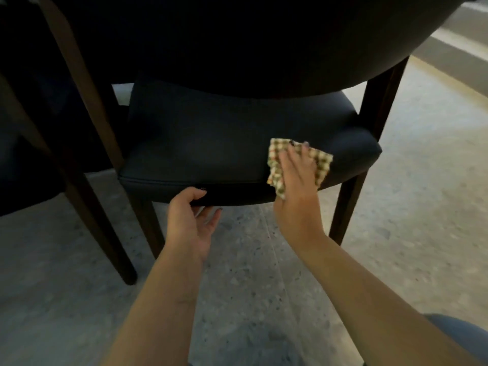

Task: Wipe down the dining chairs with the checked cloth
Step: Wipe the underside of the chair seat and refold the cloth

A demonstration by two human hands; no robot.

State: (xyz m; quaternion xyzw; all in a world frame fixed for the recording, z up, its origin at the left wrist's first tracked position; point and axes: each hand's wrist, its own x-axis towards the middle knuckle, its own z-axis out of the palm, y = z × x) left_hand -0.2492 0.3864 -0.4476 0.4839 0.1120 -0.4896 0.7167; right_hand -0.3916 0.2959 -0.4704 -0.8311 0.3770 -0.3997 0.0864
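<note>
A dark padded dining chair seat (211, 143) on dark wooden legs fills the middle of the view, with its curved backrest (264, 43) above. The checked cloth (323, 165) lies on the seat's right front part. My right hand (295, 180) presses flat on the cloth, fingers spread and straight. My left hand (191, 220) holds the seat's front edge, thumb on the front face and fingers reaching under it.
A second dark chair (31, 154) stands close on the left, its wooden legs (87, 196) slanting to the floor. Grey speckled floor (250, 273) lies below. A step or kerb (459, 48) runs at the far right. My knee (459, 331) shows bottom right.
</note>
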